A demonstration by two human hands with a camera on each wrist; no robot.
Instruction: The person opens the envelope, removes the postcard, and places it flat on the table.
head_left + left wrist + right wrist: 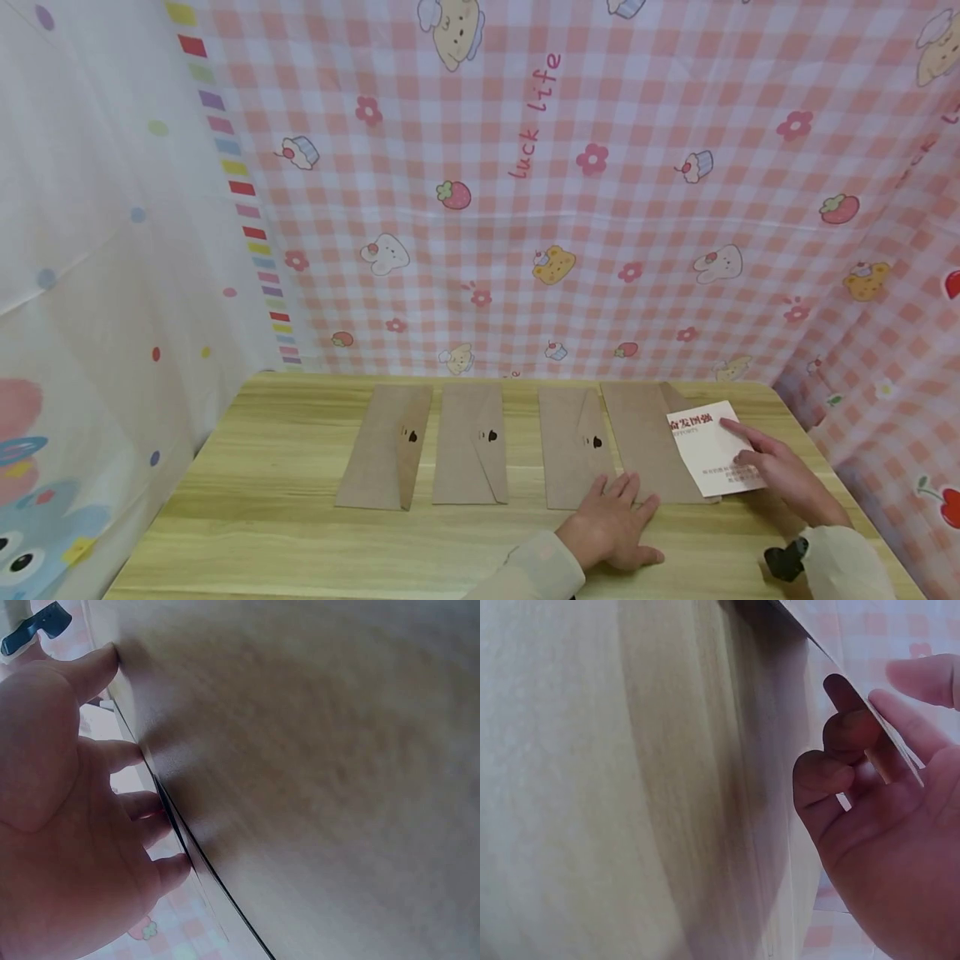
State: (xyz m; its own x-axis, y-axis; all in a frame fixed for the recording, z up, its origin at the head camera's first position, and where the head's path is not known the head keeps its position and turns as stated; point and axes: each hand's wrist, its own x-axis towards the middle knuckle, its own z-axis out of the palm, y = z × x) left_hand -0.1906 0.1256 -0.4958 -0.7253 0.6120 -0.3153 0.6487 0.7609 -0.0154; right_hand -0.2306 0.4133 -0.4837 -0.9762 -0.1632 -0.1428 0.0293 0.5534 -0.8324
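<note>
My right hand (797, 478) holds a white card (708, 457) printed with red characters and small lines of text. In the right wrist view the card (832, 658) shows edge-on, with the index finger on one side and the other fingers curled behind it. The card overlaps the rightmost brown paper envelope (637, 442), hiding much of its right part. My left hand (609, 523) lies palm down with fingers spread, fingertips at the lower edge of the neighbouring envelope (566, 450), which bears a small dark mark.
Two more brown envelopes, one at the far left (371, 450) and one left of centre (459, 446), lie in the same row on the wooden table (285, 533). Patterned cloth (495, 242) hangs behind the table and along both sides.
</note>
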